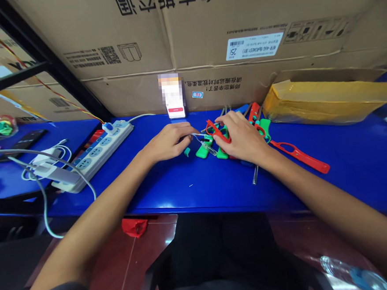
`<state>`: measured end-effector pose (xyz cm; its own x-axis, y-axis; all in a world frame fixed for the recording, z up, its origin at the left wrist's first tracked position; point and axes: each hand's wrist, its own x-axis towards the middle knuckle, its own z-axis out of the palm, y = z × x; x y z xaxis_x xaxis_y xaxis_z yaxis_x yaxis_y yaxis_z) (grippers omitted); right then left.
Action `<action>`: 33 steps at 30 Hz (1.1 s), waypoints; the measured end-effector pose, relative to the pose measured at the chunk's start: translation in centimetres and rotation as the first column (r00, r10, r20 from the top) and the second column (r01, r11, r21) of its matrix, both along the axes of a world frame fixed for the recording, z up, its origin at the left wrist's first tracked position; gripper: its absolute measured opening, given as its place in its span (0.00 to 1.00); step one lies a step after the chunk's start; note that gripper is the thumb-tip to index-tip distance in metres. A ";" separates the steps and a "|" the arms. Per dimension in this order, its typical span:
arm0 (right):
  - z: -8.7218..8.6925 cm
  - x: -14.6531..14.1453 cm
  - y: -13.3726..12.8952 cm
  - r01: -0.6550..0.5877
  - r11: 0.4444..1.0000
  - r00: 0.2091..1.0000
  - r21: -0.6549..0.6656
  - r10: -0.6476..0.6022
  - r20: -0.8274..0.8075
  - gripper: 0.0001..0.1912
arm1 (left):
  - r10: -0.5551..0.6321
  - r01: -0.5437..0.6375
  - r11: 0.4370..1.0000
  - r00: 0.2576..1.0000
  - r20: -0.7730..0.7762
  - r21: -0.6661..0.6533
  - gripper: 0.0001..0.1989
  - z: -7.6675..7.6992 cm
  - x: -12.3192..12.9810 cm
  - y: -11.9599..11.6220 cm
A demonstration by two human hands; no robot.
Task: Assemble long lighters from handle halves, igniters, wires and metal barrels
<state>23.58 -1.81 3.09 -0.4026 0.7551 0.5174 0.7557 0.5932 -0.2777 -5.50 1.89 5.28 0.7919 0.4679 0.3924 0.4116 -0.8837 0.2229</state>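
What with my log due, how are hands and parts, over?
Right hand gripping red part. Left hand close by, its hold unclear. Green parts crowding the space beneath.

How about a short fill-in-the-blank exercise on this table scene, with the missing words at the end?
1. The looped plastic piece held in the right hand is coloured ____.
2. The white power strip lies nearer the person's ____ hand.
3. Seen from this camera, the yellow box lies to the ____ of the phone.
4. The tabletop is coloured ____.

Missing words: red; left; right; blue.
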 end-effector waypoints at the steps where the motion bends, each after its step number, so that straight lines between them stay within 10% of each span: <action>1: 0.2 -0.2 -0.2 -0.034 0.999 0.999 0.009 0.034 -0.025 0.15 | 0.008 -0.008 1.000 1.000 -0.011 0.008 0.20 0.0 0.1 -0.1; 16: -0.6 -1.0 -0.4 -0.153 0.985 0.983 -0.083 0.160 0.086 0.29 | 0.077 -0.054 0.986 0.988 -0.137 0.158 0.15 0.2 -0.3 0.0; 25: -0.5 -0.8 -0.1 -0.182 0.978 0.978 -0.099 0.190 0.083 0.05 | 0.103 -0.102 0.994 0.995 -0.014 0.044 0.16 1.4 -1.3 -0.3; 33: 0.3 -1.5 -0.6 -0.220 0.969 0.975 -0.112 0.223 0.016 0.06 | 0.133 -0.132 0.991 0.991 -0.029 0.020 0.18 3.1 -2.9 -0.1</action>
